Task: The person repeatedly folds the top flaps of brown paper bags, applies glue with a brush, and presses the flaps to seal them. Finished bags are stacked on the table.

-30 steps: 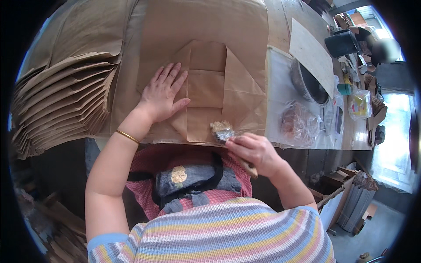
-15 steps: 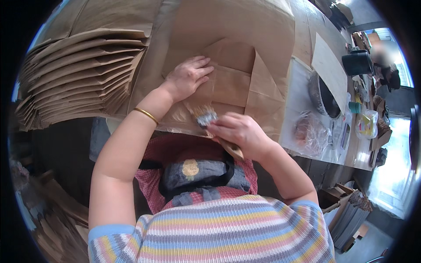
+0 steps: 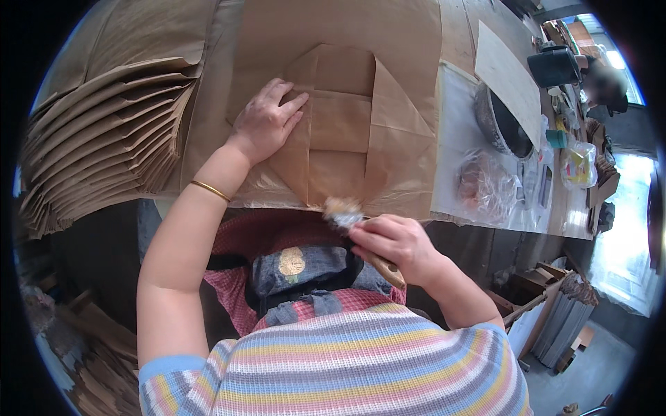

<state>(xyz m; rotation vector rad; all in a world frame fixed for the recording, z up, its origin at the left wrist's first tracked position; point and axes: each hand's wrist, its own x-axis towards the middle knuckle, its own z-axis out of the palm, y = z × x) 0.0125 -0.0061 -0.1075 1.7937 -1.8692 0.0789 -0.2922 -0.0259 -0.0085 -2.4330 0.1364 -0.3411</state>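
Observation:
A brown paper bag [image 3: 340, 128] lies on the table before me, its end folded out into a flat diamond with a rectangle of paper across the middle. My left hand [image 3: 266, 119] rests on the bag's left flap, palm down with the fingers spread. In my right hand [image 3: 397, 248] is a paintbrush [image 3: 345, 215], gripped by its wooden handle. Its pale bristles, smeared by motion, are at the table's front edge, just below the bag's near fold. Whether they touch the paper I cannot tell.
Left of me, a fanned stack of folded brown paper bags [image 3: 104, 139] overhangs the table edge. To the right stand a dark bowl [image 3: 510, 125] partly under a pale board [image 3: 506, 83], a crumpled clear plastic bag [image 3: 485, 187] and a teal cup [image 3: 556, 139]. A person [image 3: 607, 90] is at far right.
My right hand has drawn the brush toward me, off the middle of the bag to the table's front edge. My left hand has shifted left on the flap, uncovering more of the folds.

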